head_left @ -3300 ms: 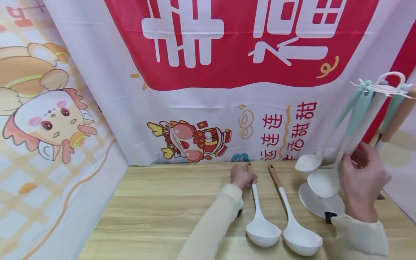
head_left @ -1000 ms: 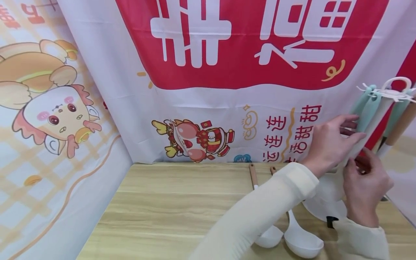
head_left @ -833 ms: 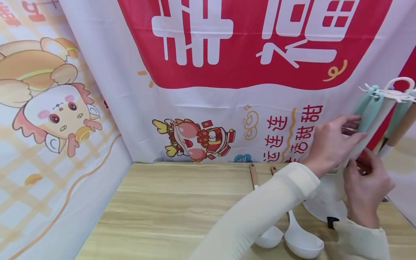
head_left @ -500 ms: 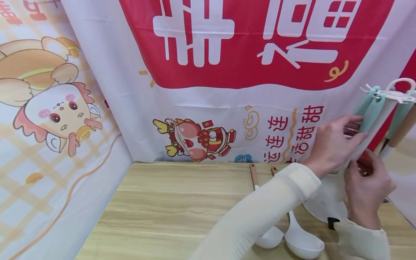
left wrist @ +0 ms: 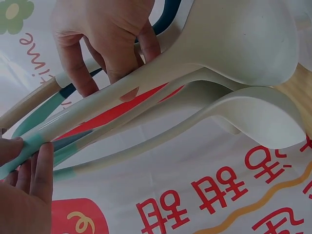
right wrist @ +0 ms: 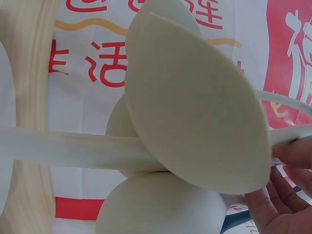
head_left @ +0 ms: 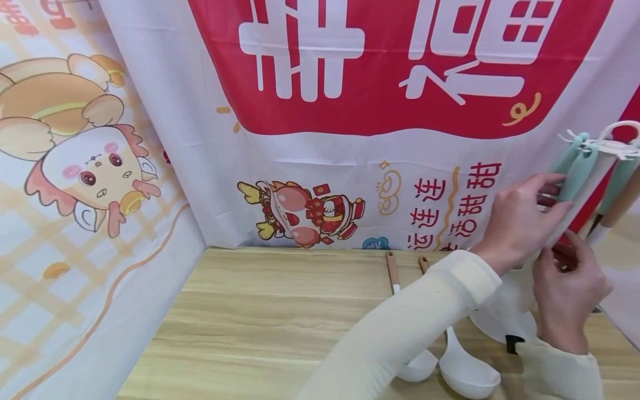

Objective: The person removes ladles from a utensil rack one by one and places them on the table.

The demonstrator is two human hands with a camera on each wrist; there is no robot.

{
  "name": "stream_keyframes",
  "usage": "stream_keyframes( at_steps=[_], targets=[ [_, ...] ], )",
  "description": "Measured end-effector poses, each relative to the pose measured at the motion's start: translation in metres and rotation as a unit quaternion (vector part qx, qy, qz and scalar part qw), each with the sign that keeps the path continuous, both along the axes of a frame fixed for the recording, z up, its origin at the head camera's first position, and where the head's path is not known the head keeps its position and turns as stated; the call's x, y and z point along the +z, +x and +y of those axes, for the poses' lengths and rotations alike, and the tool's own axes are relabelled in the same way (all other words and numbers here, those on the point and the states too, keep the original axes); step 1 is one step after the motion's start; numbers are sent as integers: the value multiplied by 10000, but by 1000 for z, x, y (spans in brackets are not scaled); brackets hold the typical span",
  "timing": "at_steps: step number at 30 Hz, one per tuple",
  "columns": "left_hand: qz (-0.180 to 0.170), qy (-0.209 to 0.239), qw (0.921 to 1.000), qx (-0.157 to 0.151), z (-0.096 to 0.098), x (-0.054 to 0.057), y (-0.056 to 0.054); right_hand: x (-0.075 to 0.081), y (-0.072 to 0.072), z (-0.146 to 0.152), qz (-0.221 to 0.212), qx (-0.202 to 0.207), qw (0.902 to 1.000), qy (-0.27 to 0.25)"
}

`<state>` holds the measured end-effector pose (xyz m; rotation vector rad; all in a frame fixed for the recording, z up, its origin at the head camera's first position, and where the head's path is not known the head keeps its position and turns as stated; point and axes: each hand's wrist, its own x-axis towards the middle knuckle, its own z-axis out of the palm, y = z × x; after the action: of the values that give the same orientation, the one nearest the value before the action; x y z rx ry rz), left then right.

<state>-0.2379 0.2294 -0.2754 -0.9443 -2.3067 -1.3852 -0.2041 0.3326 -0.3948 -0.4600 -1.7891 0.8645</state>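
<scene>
Biggest 1st: white cloth (head_left: 320, 150) w/ a red panel & white characters fills the backdrop, approx 10 to 2 o'clock. Side sheet (head_left: 30, 244) w/ a cartoon creature hangs at 9 to 10. Wood-grain table (head_left: 250, 316) sits below, round 6.

Utensil stand (head_left: 590, 189) is at 3, white pole, loop on top. Its round base (head_left: 495, 329) rests on the tbl at approx 4, partly hidden. A wooden handle (head_left: 622, 200) & teal ones hang from its top.

Teal-hndl ladle (left wrist: 243, 41) is at the stand; in the L wrist view its big pale bowl lies toward 1 to 2, hndl end toward 8. R wrist view: pale bowls bunched mid-frame, close up.

Two white ladles w/ wooden hndls lie on the tbl, side by side, hndls toward 11, bowls toward 5. Near ladle (head_left: 420, 365) is at 5, partly under the L sleeve (head_left: 400, 328); far ladle (head_left: 470, 371) btwn 4 & 5, hndl mostly covered.

L hand (head_left: 520, 219), at 3, pinches the teal hndl, thumb one side, fingers the other. R hand (head_left: 572, 294), btwn 3 & 4, is narrow, fingers bent, thumb by the pole; can't tell whether it grips the pole or a shaft beside it.
</scene>
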Motion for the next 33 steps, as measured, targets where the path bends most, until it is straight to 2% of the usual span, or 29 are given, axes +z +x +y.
stream_keyframes(
  at_steps=[8,14,19,28,31,33],
  targets=[
    [66,64,10000,19,-4,0,1,-1,1,-2,-156,7,9998,-106],
    [197,265,9995,-30,-12,2,0,0,2,-3,-239,22,9996,-113],
    [166,430,9989,-87,-20,4,0,0,2,-4,-263,41,9995,-164],
    [-143,628,9972,-389,-37,4,6,-1,2,-3,-413,-66,9990,-147],
    [-163,665,9965,-476,-43,4,8,0,2,-2,-299,-56,9995,-65],
    [-58,716,9956,-597,-48,3,8,0,2,-2,-214,-28,9998,-7]
  ],
)
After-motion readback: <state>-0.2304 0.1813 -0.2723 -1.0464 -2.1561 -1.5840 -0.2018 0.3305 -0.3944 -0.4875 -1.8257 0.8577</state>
